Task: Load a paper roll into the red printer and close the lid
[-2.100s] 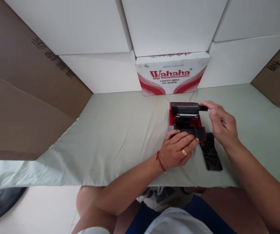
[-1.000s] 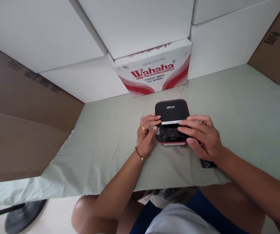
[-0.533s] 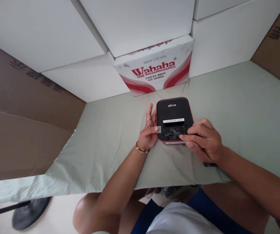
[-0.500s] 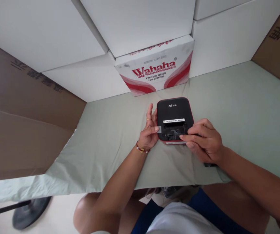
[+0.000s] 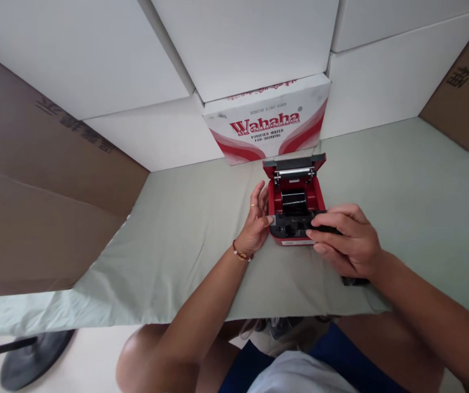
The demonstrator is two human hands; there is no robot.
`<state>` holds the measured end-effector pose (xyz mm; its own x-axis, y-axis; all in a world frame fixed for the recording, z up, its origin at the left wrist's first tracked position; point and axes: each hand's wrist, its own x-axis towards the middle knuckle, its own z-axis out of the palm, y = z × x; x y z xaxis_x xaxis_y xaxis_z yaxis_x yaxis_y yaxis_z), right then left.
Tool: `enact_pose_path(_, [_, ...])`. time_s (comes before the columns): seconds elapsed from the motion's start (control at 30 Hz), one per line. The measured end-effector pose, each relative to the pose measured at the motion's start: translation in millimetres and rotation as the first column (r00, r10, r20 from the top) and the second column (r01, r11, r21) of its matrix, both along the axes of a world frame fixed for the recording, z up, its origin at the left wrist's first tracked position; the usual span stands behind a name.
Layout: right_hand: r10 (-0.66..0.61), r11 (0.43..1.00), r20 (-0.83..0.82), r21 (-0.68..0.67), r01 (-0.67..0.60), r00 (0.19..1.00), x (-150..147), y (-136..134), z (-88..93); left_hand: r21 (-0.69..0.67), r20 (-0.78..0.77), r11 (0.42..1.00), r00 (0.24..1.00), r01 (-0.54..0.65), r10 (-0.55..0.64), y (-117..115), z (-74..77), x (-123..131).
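Left hand (image 5: 254, 226), fingers loose, thumbs printer (image 5: 294, 210) latch; right hand (image 5: 347, 243) clamps near-right corner; lid (image 5: 294, 162) up, bay seemingly reachable.

White boxes (image 5: 259, 43) behind, Wahaha carton (image 5: 267, 123), brown cardboard (image 5: 34, 191) sides, pale green tablecloth (image 5: 177, 245).

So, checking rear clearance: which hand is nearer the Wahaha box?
Left. The left hand touches the printer's left side, just short of the Wahaha box; the right hand holds the printer's near right corner, farther off.
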<state>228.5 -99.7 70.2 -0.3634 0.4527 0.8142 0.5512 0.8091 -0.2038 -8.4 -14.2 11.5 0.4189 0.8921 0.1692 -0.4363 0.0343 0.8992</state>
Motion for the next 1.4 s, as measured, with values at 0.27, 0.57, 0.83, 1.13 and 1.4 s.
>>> enact_pose_path(0.27, [-0.028,0.835,0.009,-0.550,0.028,1.000,-2.8,34.9,60.2,-0.012,0.026,1.000,1.000,0.017,-0.016,6.4,-5.7,-1.4])
enact_pose_path(0.57, [-0.073,0.535,0.823,-0.444,0.719,0.563,-56.2,91.3,76.9,0.026,-0.010,1.000,1.000,0.018,-0.017,10.4,-7.9,-1.3])
enact_pose_path(0.83, [-0.074,0.485,0.853,-0.422,0.766,0.517,-57.0,91.6,78.6,0.011,0.009,1.000,1.000,0.010,-0.010,9.5,-5.8,0.9])
enact_pose_path(1.13, [-0.080,0.480,0.845,-0.432,0.763,0.529,-54.8,94.4,73.0,0.003,0.014,1.000,1.000,0.011,-0.011,11.4,-7.7,2.2])
enact_pose_path(1.4, [-0.185,0.494,0.663,-0.575,0.652,0.725,-40.0,75.4,71.3,0.024,0.023,0.999,0.999,0.022,-0.023,12.8,-8.4,2.4])
